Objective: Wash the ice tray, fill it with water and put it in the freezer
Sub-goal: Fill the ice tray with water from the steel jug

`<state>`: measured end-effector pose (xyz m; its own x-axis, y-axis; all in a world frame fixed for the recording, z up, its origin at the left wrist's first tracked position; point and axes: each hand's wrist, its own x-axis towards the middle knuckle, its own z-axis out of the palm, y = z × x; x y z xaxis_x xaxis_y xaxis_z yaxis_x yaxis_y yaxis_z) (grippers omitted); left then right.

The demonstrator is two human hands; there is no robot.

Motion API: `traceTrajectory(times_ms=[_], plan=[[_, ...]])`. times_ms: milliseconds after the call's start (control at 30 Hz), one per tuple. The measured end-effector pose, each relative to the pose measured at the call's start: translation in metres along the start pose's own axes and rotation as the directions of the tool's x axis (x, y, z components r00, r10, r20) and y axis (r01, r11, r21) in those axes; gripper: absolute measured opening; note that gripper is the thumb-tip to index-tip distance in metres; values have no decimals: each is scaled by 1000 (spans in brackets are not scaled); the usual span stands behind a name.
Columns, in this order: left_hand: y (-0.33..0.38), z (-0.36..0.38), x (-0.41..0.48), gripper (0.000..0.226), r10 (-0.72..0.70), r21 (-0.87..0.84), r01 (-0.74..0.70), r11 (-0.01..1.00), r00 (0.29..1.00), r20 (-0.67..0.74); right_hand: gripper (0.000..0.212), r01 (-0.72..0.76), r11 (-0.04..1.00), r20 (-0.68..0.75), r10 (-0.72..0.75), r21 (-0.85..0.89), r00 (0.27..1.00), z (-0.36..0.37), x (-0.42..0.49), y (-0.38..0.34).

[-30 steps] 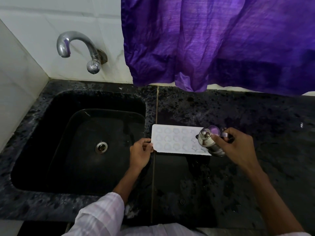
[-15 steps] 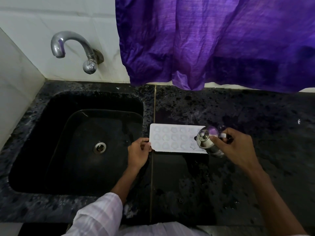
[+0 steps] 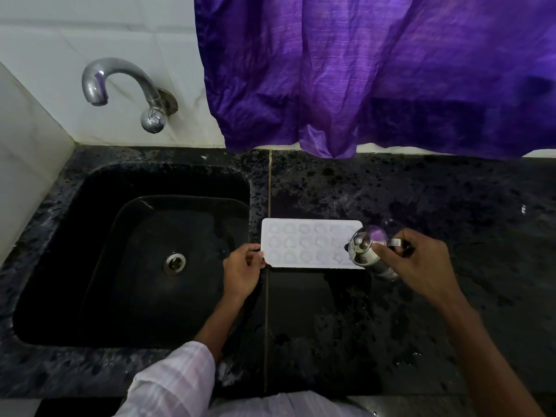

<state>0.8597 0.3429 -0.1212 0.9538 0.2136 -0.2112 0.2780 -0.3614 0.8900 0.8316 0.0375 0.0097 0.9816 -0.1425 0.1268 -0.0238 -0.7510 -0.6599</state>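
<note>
The ice tray (image 3: 304, 245) lies flat on the counter (image 3: 451, 206), long axis left to right — my left hand (image 3: 242, 273) pinches its left edge, my right hand (image 3: 421, 263) grips a tilted steel jug (image 3: 365, 251) over its right end, so filling should go leftwards

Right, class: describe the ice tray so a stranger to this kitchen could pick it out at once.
Start at the black sink and move right onto the dark speckled counter. Just past the sink's edge lies the ice tray. It is the only white thing there, a rectangle of small moulds.
</note>
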Motion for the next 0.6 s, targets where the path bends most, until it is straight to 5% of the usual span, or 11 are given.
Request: traceTrajectory(times_ms=[600], plan=[[2, 1, -1, 11, -8, -10, 8, 1000, 1000, -14, 37, -12, 1000, -13, 12, 2, 1000, -10, 0, 10]])
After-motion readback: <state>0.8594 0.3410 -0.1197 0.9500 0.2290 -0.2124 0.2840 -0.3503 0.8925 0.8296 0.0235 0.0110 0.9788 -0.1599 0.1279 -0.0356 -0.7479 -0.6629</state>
